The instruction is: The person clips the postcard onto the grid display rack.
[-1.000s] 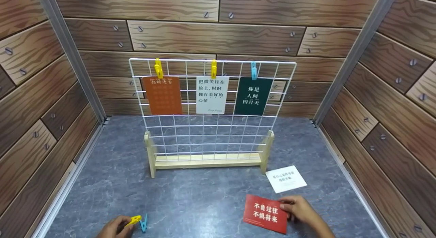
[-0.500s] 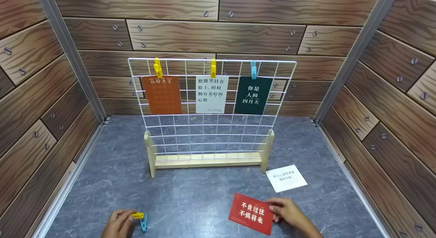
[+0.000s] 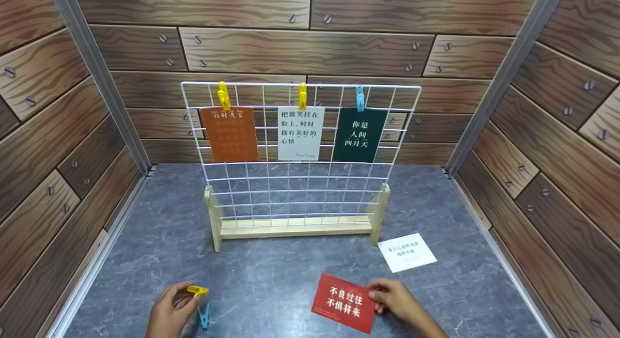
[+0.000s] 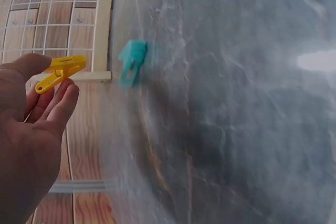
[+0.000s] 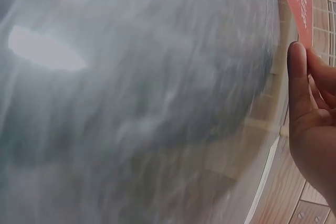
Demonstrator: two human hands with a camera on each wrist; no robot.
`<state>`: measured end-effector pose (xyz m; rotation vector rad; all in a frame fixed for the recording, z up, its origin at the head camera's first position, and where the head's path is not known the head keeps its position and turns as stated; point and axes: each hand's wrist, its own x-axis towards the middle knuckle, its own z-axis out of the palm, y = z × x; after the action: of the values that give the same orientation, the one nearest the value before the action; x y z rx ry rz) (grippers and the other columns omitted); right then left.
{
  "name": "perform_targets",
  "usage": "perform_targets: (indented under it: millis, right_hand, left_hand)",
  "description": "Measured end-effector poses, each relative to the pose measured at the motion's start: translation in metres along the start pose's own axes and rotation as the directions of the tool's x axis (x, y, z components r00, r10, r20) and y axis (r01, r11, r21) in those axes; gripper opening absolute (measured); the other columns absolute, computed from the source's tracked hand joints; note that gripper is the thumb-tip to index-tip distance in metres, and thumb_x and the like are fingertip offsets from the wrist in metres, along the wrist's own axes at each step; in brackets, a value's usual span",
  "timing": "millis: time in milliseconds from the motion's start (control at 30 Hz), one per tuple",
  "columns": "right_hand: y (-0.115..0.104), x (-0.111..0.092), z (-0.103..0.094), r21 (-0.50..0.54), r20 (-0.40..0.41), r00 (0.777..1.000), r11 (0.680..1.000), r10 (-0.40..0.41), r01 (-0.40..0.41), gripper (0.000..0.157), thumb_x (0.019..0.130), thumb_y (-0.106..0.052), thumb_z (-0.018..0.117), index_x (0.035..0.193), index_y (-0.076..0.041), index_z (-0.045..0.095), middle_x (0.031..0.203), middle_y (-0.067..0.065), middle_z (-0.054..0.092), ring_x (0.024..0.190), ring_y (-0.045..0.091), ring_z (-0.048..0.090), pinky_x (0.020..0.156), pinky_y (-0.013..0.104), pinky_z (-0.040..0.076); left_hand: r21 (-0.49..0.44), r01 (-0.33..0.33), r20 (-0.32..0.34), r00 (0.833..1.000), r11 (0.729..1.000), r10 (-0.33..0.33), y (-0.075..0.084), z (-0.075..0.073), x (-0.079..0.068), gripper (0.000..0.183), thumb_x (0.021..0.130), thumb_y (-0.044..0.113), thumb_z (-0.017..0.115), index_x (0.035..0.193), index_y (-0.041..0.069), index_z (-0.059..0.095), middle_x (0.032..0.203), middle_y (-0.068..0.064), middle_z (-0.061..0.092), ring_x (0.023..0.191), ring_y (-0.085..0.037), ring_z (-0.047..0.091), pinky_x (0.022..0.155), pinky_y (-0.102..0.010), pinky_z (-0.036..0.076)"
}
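Observation:
My left hand [image 3: 170,310] pinches a yellow clothespin [image 3: 198,291] between thumb and fingers; the left wrist view shows the yellow clothespin [image 4: 62,71] held by its handle end. A blue clothespin [image 3: 204,315] stands on the table just to the right of that hand. My right hand [image 3: 398,299] pinches the right edge of a red card [image 3: 345,303] with white characters, its face towards the head camera. In the right wrist view, thumb and fingers meet at a corner of the red card [image 5: 300,9].
A white wire grid [image 3: 295,190] on a wooden stand [image 3: 295,227] holds an orange card [image 3: 231,134], a white card [image 3: 299,134] and a dark green card [image 3: 361,135], each under a clothespin. Another white card [image 3: 407,253] lies on the table by the stand's right foot.
The left hand has raised the yellow clothespin away from the blue one, which stays put. The right hand has moved left with the red card.

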<state>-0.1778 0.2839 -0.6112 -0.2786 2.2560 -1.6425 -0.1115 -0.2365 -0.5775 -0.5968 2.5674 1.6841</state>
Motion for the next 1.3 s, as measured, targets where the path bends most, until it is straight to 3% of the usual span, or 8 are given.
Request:
perform_targets:
  millis: [233,367,600,867,1100,1300]
  right_hand:
    - [-0.007,0.008,0.017,0.011,-0.048,0.999,1.0,-0.019,0.02,0.032,0.096,-0.009,0.065,0.12,0.014,0.064,0.076,0.007,0.066,0.055,0.009,0.059,0.051,0.021,0.054]
    - [-0.01,0.014,0.027,0.003,-0.08,0.996,0.999,-0.038,0.039,0.031,0.095,-0.008,0.067,0.116,0.015,0.065,0.075,0.007,0.066,0.054,0.008,0.059,0.051,0.02,0.054]
    - [-0.024,0.028,0.043,-0.038,-0.149,0.985,0.996,-0.086,0.081,0.02,0.092,-0.009,0.071,0.102,0.008,0.07,0.074,0.008,0.066,0.057,0.009,0.059,0.052,0.021,0.054]
    - [-0.056,0.051,0.058,-0.128,-0.184,0.968,0.981,-0.17,0.148,0.013,0.092,-0.008,0.07,0.097,0.004,0.071,0.078,0.014,0.068,0.061,0.014,0.059,0.056,0.037,0.059]
    - [-0.077,0.069,0.068,-0.211,-0.188,0.949,0.954,-0.253,0.212,0.011,0.092,-0.012,0.071,0.095,-0.001,0.072,0.086,0.01,0.07,0.069,0.009,0.059,0.061,0.023,0.055]
    - [-0.089,0.081,0.074,-0.188,-0.198,0.942,0.954,-0.27,0.234,0.01,0.093,-0.009,0.07,0.095,0.001,0.071,0.085,0.012,0.07,0.069,0.019,0.063,0.062,0.04,0.061]
  left_hand:
    - [0.058,-0.132,-0.01,0.991,0.99,0.133,0.008,0.007,-0.001,0.043,0.1,0.013,0.062,0.139,-0.003,0.055,0.129,-0.02,0.052,0.12,-0.038,0.06,0.1,-0.044,0.055]
    - [0.034,-0.149,0.019,0.989,0.988,0.149,0.013,0.009,0.002,0.047,0.102,0.02,0.062,0.142,-0.001,0.053,0.131,-0.02,0.05,0.118,-0.035,0.061,0.1,-0.047,0.055]
    - [0.048,-0.171,-0.018,0.985,0.984,0.172,0.022,0.014,0.004,0.041,0.1,0.011,0.062,0.14,0.004,0.056,0.133,-0.018,0.055,0.119,-0.033,0.063,0.102,-0.049,0.053]
    - [0.067,-0.204,-0.044,0.977,0.977,0.207,0.039,0.018,0.011,0.038,0.101,0.015,0.061,0.138,0.005,0.059,0.125,-0.015,0.06,0.115,-0.029,0.064,0.098,-0.043,0.056]
    - [-0.014,-0.224,-0.094,0.971,0.974,0.222,0.051,0.016,0.014,0.026,0.101,0.014,0.062,0.126,0.009,0.068,0.126,-0.014,0.063,0.105,-0.024,0.07,0.08,-0.027,0.059]
    - [-0.07,-0.288,-0.143,0.95,0.955,0.276,0.055,0.018,0.017,0.017,0.098,0.014,0.068,0.111,0.007,0.075,0.12,-0.011,0.068,0.093,-0.012,0.071,0.079,-0.024,0.059]
